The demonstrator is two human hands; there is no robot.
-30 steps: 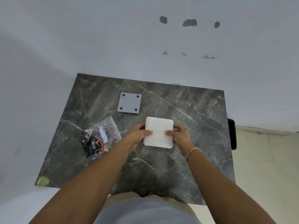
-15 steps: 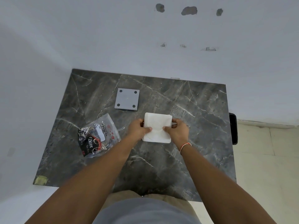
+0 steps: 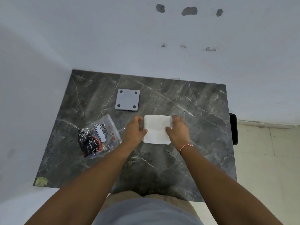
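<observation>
A white square stack of paper napkins point(image 3: 157, 129) is held just over the dark marble table point(image 3: 203, 143), near its middle. My left hand point(image 3: 135, 129) grips its left edge, thumb on top and fingers curled behind. My right hand point(image 3: 177, 129) grips the right edge the same way; an orange thread is tied round that wrist. The upper half of the stack looks folded or bent toward me.
A grey square plate with four dark corner dots point(image 3: 127, 99) lies behind the napkins. A clear plastic packet with a black and red printed pack point(image 3: 99, 137) lies to the left. White walls close the table at back and left; a black object point(image 3: 233, 129) sits at its right edge.
Both hands have shifted a little further up the napkin stack's sides and pressed it; its upper part now looks bent. The camera view has dipped slightly.
</observation>
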